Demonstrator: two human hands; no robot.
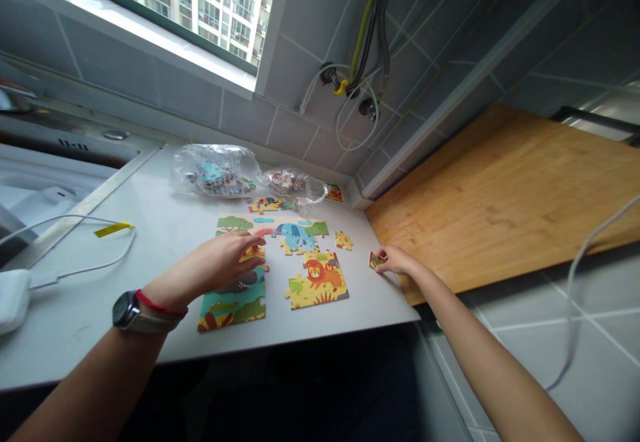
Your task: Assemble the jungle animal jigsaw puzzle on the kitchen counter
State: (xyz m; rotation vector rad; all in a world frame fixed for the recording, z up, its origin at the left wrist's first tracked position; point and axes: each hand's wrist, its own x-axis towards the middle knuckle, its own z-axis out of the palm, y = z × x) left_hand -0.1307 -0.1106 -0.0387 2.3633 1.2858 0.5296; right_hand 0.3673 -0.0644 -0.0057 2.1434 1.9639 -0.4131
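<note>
My left hand [227, 262] is over the left part of a jigsaw puzzle, thumb and fingers apart around a yellow patch; whether it touches is unclear. Below it lies a joined section with a green crocodile [220, 307]. An elephant section [295, 235] runs along the top. To its lower right is a lion section [320, 279], with a gap between it and the crocodile section. A loose yellow piece [343, 240] lies right of the elephant. At the counter's right side, my right hand [393, 260] pinches a small dark-green and yellow piece [375, 261].
Clear plastic bags of pieces [215, 172] [287, 181] stand at the back, near a loose strip [265, 204] and a red-yellow piece [335, 193]. A wooden board [500, 195] borders the right. A white cable [95, 269] and adapter [14, 299] lie left, beside a sink [50, 169].
</note>
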